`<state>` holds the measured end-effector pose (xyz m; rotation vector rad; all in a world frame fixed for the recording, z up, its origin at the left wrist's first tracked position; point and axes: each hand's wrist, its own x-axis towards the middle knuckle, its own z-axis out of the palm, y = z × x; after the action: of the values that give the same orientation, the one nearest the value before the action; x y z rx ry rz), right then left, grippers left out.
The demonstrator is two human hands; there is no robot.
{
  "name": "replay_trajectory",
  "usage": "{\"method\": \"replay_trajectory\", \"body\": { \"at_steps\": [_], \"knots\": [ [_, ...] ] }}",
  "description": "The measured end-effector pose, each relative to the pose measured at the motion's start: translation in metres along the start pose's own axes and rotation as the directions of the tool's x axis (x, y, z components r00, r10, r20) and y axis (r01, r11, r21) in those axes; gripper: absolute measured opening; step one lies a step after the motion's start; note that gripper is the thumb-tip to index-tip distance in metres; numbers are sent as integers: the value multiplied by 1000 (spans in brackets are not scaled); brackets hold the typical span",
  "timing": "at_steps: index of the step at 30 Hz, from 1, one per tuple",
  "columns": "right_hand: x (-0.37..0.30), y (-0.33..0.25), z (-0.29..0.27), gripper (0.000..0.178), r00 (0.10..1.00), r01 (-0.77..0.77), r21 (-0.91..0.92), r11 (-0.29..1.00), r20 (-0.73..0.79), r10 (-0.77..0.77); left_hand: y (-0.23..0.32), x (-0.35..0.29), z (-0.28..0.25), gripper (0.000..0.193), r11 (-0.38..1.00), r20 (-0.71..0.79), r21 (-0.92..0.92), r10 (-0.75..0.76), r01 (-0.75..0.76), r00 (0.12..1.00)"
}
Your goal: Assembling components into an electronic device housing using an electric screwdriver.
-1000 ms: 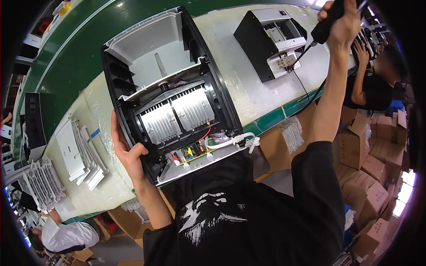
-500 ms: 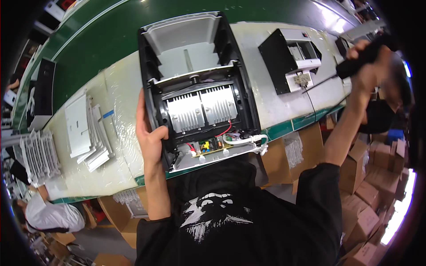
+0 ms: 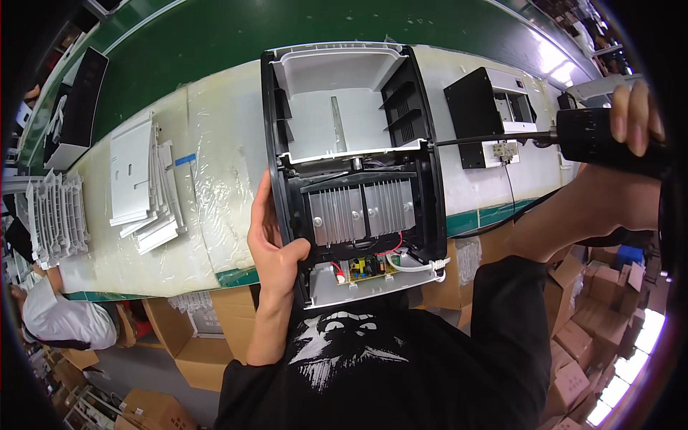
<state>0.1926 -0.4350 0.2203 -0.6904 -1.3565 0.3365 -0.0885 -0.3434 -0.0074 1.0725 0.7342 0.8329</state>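
Note:
A black-and-white appliance housing (image 3: 335, 118) lies opened up in front of me, holding two finned metal heat sinks (image 3: 337, 215). Below them, at its near end, sit a small circuit board (image 3: 369, 268), red wires and a white cable (image 3: 419, 268). My left hand (image 3: 276, 247) grips the housing's left side, thumb over the edge. At the far right my right hand (image 3: 636, 118) is wrapped round a black electric screwdriver (image 3: 591, 135). Its long shaft points left, and the tip shows at the housing's right side wall; whether it touches is unclear.
Right of the housing stands a black-and-white box-shaped unit (image 3: 476, 118) with a small terminal block (image 3: 504, 151) and a cord. White panels (image 3: 132, 179) and ribbed white parts (image 3: 57, 218) are stacked at left. Cardboard boxes (image 3: 208, 351) lie below the table; another person (image 3: 68, 315) is at lower left.
The screwdriver has swung from a downward slant to nearly level, its tip now by the housing's right wall. In the picture, the housing and my left hand appear further right and lower.

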Motion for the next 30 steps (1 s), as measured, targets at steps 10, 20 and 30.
{"method": "replay_trajectory", "body": {
  "at_steps": [10,20,30],
  "knots": [
    [-17,30,-38,82,993,-93,-59,994,71,97,1,0,-3,95,999,15,-28,-38,39,999],
    [-52,85,0,85,974,-190,-257,948,71,214,0,2,-3,93,999,21,-29,-20,20,1000],
    [-76,105,15,103,960,-213,-94,972,-204,191,-1,1,-3,92,999,2,-7,-39,39,999]
  ]
}}
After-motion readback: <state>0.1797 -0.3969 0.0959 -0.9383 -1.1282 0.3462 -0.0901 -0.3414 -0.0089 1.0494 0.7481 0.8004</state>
